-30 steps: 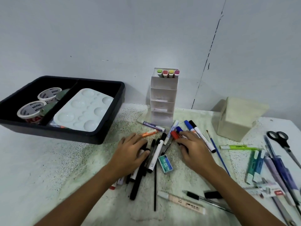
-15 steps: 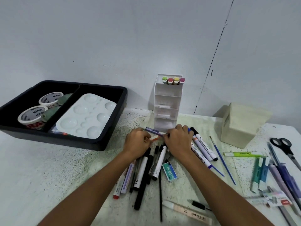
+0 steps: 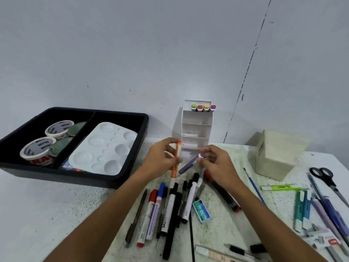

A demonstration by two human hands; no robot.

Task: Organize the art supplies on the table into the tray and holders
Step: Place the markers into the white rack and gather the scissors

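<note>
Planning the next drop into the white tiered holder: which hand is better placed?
Probably left. The left hand holds the orange pen nearly upright beside the white tiered holder; the right hand holds its purple pen slanted, lower.

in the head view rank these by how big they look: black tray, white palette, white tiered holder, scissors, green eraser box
Largest to smallest as they appear:
1. black tray
2. white palette
3. white tiered holder
4. scissors
5. green eraser box

The scissors run out of frame, so their place against the holder is unsure.
</note>
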